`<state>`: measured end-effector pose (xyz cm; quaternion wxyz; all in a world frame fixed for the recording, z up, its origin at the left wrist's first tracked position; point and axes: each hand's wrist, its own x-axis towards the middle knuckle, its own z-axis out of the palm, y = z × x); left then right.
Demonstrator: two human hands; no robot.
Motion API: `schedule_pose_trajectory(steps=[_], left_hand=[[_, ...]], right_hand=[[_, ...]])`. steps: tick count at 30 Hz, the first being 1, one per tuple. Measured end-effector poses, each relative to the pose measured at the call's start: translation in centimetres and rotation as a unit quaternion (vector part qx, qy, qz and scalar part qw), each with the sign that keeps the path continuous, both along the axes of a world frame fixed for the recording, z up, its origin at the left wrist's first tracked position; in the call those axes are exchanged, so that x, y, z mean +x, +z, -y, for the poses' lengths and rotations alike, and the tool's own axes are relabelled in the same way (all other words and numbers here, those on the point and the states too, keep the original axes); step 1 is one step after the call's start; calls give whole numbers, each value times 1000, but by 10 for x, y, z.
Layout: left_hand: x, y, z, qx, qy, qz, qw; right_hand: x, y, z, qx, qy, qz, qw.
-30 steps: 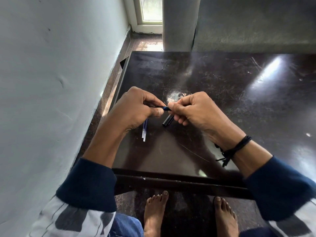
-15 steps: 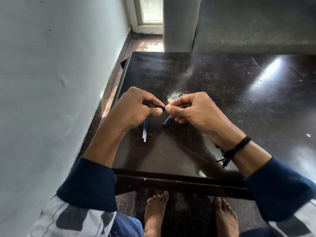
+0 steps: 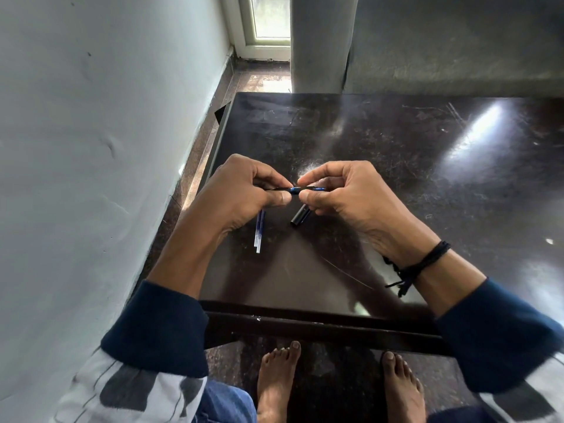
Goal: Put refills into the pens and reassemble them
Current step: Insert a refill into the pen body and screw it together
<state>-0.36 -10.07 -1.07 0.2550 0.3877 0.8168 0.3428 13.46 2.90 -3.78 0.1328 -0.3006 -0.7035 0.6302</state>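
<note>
Both hands hold one thin black and blue pen (image 3: 293,189) level above the dark table (image 3: 396,184). My left hand (image 3: 244,193) pinches its left end between thumb and fingers. My right hand (image 3: 348,193) pinches its right part, a blue piece showing between the fingers. Two clear refills with blue ink (image 3: 259,232) lie side by side on the table, partly under my left hand. A black pen cap or barrel piece (image 3: 300,216) lies under my right hand, its far end hidden.
A pale wall (image 3: 91,148) runs close along the left, with a narrow strip of floor between it and the table's left edge. The table's front edge (image 3: 320,319) is near my body, my bare feet below it. A grey pillar (image 3: 320,41) stands behind the table.
My hands have drawn slightly apart, so more of the pen shows between them, and the blue section now lies between the fingertips. The parts on the table have not moved.
</note>
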Motion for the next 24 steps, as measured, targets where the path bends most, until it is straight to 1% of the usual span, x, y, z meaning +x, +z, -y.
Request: schedule_pose_trajectory(steps=[7,10,18,24], left_hand=[[0,-1,1,10,6,8,1000],[0,0,2,10,10,12,1000],[0,-2,1,13,18,37,999],[1,-4,0,7,19,38,999]], right_hand=[[-3,-1,2,-5,-5,14,1000],[-1,1,2,-6,-8,4,1000],[0,3,3,1,-12,5,1000],[-1,2,1,14,-18,12,1000]])
